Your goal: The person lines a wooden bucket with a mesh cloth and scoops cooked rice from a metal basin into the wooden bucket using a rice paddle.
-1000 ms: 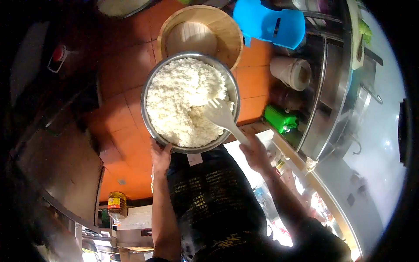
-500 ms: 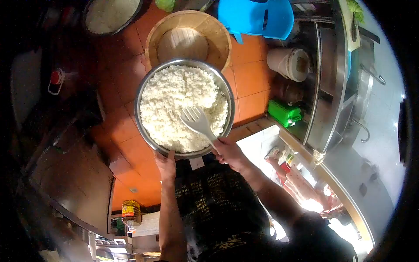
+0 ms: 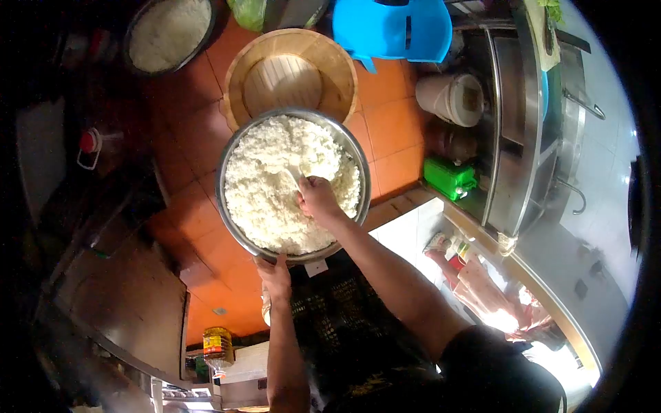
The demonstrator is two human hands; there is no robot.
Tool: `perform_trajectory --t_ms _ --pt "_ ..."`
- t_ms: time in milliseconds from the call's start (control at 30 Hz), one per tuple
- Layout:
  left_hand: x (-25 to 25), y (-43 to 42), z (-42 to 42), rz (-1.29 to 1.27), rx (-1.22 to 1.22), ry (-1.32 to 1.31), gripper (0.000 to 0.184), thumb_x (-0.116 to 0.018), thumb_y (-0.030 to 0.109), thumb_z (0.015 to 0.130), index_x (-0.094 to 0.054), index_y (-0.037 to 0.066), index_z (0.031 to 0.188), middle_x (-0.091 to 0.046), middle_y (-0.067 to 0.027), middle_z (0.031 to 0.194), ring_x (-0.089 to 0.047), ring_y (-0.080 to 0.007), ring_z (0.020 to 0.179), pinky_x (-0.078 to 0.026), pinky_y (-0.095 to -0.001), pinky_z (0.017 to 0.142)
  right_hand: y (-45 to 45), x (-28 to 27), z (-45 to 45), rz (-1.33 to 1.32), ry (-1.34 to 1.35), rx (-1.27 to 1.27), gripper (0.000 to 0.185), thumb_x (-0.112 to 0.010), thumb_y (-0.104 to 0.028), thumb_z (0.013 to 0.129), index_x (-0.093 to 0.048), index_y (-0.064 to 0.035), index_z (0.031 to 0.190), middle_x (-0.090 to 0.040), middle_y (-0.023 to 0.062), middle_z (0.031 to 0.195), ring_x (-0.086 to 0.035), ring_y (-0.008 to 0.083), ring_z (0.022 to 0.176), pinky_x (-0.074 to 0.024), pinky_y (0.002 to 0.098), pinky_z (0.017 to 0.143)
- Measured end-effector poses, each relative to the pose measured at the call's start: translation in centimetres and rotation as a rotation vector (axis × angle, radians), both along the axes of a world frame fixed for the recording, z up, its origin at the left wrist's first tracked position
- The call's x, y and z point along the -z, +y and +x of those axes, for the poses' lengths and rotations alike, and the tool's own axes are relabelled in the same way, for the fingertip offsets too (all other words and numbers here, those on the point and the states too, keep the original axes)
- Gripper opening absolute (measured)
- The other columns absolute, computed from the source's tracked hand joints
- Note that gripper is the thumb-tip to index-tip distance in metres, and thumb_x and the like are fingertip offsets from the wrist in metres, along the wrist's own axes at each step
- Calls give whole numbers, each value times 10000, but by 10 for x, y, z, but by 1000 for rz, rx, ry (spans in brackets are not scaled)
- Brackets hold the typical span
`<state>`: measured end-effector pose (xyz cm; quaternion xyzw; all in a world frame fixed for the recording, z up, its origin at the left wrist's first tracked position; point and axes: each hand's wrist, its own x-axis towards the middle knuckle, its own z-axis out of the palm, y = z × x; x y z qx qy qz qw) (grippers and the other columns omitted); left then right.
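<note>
A round steel bowl [image 3: 365, 199] heaped with white rice [image 3: 265, 182] is close in front of my body. My left hand [image 3: 277, 277] grips the bowl's near rim, its thumb on the edge. Closed round the handle of a pale fork-shaped paddle [image 3: 295, 173], my right hand [image 3: 318, 199] is over the middle of the rice. The paddle's head is sunk in the rice, so its prongs are hidden. Just beyond the bowl, partly covered by it, a wooden tub [image 3: 234, 86] stands on the floor with a slatted disc [image 3: 282, 81] in its bottom.
A dark basin [image 3: 131, 51] of rice lies upper left, a blue stool [image 3: 372, 31] upper right. Along the right are a white bucket [image 3: 463, 100], a green container [image 3: 447, 177] and a steel counter [image 3: 520, 124]. An oil bottle [image 3: 217, 344] stands lower left. Another person [image 3: 485, 292] appears lower right.
My right hand has moved forward over the bowl, and the paddle, whose prongs showed before, has gone into the rice. The bowl and my left hand sit slightly lower in view.
</note>
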<state>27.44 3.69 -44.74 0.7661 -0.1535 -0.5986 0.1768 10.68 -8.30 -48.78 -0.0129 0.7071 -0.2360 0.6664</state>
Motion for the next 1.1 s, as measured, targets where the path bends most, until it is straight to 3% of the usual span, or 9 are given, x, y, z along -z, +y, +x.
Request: perform_trajectory --t_ms 100,400,500,567,633,767,833,967,1100 --pt "7 9 -8 -160 -103 -93 421 -626 7 733 -471 -97 1110 -600 -185 1016 -603 -251 885 -499 -337 726 -15 -9 -14 16 -85 45 297 -489 -274 968 -470 -50 774 -477 12 602 -366 73 425 -289 254 378" --pt "-4 -8 -3 -54 29 -64 536 -621 44 787 -367 -81 1242 -569 -197 1067 -593 -262 851 -497 -355 709 -43 -36 -44 11 -49 8 296 -503 -311 968 -497 -50 828 -469 -4 595 -338 57 405 -254 235 364" --pt "-4 -5 -5 70 1 -87 537 -624 73 778 -380 -90 1229 -574 -192 1024 -582 -269 834 -489 -379 731 -36 -48 -52 1 26 -114 340 -497 -339 968 -500 -49 790 -445 0 551 -353 69 397 -250 241 359" --pt "2 1 0 118 30 -92 549 -627 85 769 -386 -101 1226 -562 -215 1052 -580 -285 858 -482 -394 762 5 -38 -72 -472 312 -572 361 -492 -348 966 -499 -46 768 -435 7 531 -368 77 393 -264 248 360" --pt "4 1 5 120 96 -68 567 -631 101 760 -391 -115 1226 -542 -250 1102 -576 -307 890 -470 -408 798 34 -61 -83 -451 377 -716 371 -482 -347 966 -497 -41 759 -440 14 529 -387 83 394 -287 255 362" --pt "30 28 11 -92 64 -130 535 -639 98 743 -420 -122 1178 -550 -254 1059 -562 -330 895 -459 -413 804 36 -119 -90 230 181 -503 148 -592 -119 812 -544 19 838 -556 184 668 -596 343 593 -483 431 524" --pt "26 27 7 -117 24 -137 513 -642 92 739 -432 -117 1157 -564 -244 1024 -561 -338 895 -458 -411 801 73 -82 -91 -206 443 -863 156 -592 -127 808 -553 23 831 -559 191 680 -597 364 624 -485 446 536" --pt "32 25 8 -202 37 -135 401 -638 31 747 -475 -42 1106 -580 -103 857 -577 -172 701 -492 -309 553 97 -2 -72 -642 716 -870 292 -514 -256 913 -531 1 777 -507 80 598 -500 201 488 -396 329 432" --pt "19 16 3 -151 -16 -71 382 -644 29 748 -492 -49 1089 -585 -98 847 -579 -178 685 -482 -318 545 36 1 -48 -12 238 -431 377 -495 -309 961 -515 -13 728 -487 25 550 -442 113 414 -340 277 383"
